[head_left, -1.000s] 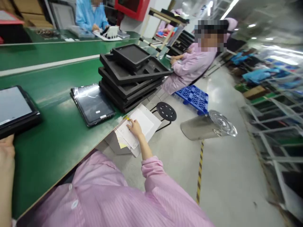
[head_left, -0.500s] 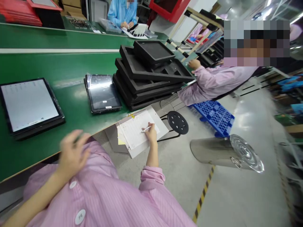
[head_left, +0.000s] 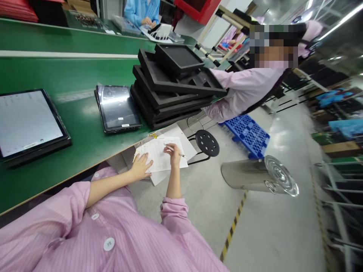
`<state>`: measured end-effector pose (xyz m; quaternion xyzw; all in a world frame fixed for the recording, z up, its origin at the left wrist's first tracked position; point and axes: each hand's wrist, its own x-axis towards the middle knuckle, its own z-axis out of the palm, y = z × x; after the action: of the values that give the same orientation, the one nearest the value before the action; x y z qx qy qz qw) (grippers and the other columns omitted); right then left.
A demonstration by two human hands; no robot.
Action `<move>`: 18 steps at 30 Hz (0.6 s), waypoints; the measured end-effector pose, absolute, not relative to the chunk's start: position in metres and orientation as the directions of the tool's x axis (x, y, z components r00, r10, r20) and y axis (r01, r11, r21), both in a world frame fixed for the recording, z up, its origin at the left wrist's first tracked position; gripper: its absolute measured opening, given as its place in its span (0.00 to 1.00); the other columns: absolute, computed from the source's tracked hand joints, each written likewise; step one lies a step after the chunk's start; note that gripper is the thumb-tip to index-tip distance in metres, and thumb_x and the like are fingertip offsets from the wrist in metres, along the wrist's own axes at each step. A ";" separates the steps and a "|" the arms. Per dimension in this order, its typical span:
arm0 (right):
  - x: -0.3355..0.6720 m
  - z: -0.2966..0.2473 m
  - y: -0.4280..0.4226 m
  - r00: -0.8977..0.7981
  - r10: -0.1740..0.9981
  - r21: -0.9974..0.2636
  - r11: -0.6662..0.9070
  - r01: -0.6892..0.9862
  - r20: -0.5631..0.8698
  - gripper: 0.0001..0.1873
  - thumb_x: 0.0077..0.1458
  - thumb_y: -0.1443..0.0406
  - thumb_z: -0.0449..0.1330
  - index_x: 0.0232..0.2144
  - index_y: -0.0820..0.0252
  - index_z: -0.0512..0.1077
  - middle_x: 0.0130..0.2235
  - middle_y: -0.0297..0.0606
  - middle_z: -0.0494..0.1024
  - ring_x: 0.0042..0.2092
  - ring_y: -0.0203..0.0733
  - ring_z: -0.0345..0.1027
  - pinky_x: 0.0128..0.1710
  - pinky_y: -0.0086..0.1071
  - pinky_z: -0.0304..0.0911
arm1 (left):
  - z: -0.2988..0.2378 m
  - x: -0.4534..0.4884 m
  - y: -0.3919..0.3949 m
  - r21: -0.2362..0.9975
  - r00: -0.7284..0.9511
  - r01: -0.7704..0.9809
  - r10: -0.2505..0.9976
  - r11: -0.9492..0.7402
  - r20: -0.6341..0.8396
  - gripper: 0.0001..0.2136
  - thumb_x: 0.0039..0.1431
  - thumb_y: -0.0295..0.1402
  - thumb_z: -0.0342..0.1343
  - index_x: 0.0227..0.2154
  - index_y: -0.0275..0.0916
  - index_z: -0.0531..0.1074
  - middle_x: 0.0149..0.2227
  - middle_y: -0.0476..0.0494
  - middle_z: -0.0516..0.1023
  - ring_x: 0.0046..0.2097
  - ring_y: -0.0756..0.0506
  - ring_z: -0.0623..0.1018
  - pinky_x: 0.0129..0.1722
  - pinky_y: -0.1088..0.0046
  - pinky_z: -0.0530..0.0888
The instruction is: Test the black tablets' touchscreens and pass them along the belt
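left hand (head_left: 139, 167): flat on the papers near the middle of the frame, fingers spread wide, gripping nothing; the palm covers whatever is printed beneath it.
right hand (head_left: 174, 155): just right of the other, fingers drawn in narrow around a pen.
pen (head_left: 183, 155): slim and pale, its middle hidden by the fingers; one end pokes out left, one right, and whether the tip touches paper cannot be told.
papers (head_left: 159, 156): loosely overlapped at the centre of the frame, on a white surface (head_left: 187, 148) beside the table edge; lines and a grid show, too small to read. a yellow clip (head_left: 153, 135) sits at the top, its shape unclear.
green table (head_left: 82, 151): fills the left side, cut off by the frame.
lit tablet (head_left: 30, 121): at the left edge, partly out of frame, its screen text illegible.
dark tablet (head_left: 120, 109): left of centre, glare washing over its upper part; another edge shows under it, mostly hidden.
black trays (head_left: 181, 90): stacked askew at upper centre, the lower ones largely covered.
co-worker in pink (head_left: 246, 85): upper right, hands out of sight behind the trays.
stool (head_left: 208, 143): right of the papers, which hide part of its legs.
metal bin (head_left: 244, 173): tipped-looking at right.
far right: shelving smeared by blur.
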<state>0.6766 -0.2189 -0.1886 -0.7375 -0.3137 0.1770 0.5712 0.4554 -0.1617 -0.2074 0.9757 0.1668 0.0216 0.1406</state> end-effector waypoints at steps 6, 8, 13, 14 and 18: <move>0.634 -0.212 -0.178 0.700 0.713 -0.963 -0.153 0.222 0.048 0.17 0.52 0.50 0.60 0.25 0.54 0.64 0.15 0.24 0.59 0.19 0.35 0.54 0.21 0.29 0.54 | -0.207 0.457 -0.163 0.341 0.918 0.380 0.396 -0.860 -0.025 0.33 0.55 0.53 0.61 0.63 0.48 0.65 0.69 0.27 0.54 0.69 0.27 0.55 0.64 0.44 0.53; 0.624 -0.214 -0.176 0.691 0.721 -0.964 -0.148 0.220 0.047 0.14 0.52 0.51 0.60 0.28 0.55 0.67 0.16 0.24 0.62 0.20 0.35 0.57 0.22 0.30 0.56 | -0.206 0.458 -0.165 0.351 0.909 0.403 0.415 -0.845 -0.043 0.33 0.56 0.53 0.60 0.63 0.49 0.64 0.69 0.28 0.54 0.69 0.28 0.55 0.64 0.44 0.54; 0.616 -0.211 -0.182 0.667 0.745 -0.956 -0.178 0.235 0.025 0.17 0.46 0.53 0.65 0.21 0.55 0.64 0.18 0.27 0.66 0.23 0.36 0.59 0.25 0.30 0.57 | -0.202 0.465 -0.173 0.363 0.893 0.436 0.445 -0.824 -0.064 0.32 0.58 0.53 0.58 0.63 0.48 0.64 0.69 0.27 0.56 0.69 0.28 0.56 0.63 0.44 0.55; 0.616 -0.210 -0.182 0.674 0.738 -0.952 -0.188 0.241 0.025 0.18 0.45 0.54 0.66 0.19 0.55 0.63 0.18 0.27 0.65 0.23 0.35 0.58 0.25 0.30 0.56 | -0.201 0.468 -0.175 0.362 0.888 0.444 0.455 -0.820 -0.060 0.31 0.58 0.52 0.58 0.63 0.48 0.64 0.68 0.28 0.57 0.68 0.28 0.57 0.62 0.44 0.56; 0.618 -0.210 -0.183 0.708 0.705 -0.942 -0.205 0.265 0.046 0.18 0.45 0.54 0.66 0.20 0.56 0.62 0.21 0.27 0.66 0.26 0.35 0.58 0.28 0.30 0.57 | -0.200 0.474 -0.179 0.312 0.901 0.420 0.433 -0.852 -0.029 0.31 0.58 0.51 0.59 0.62 0.45 0.66 0.64 0.28 0.64 0.66 0.28 0.61 0.61 0.46 0.59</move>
<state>0.6176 -0.1827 -0.2104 -0.7490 -0.3235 0.2031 0.5413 0.4740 -0.1790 -0.2005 0.9621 0.2218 0.0210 0.1574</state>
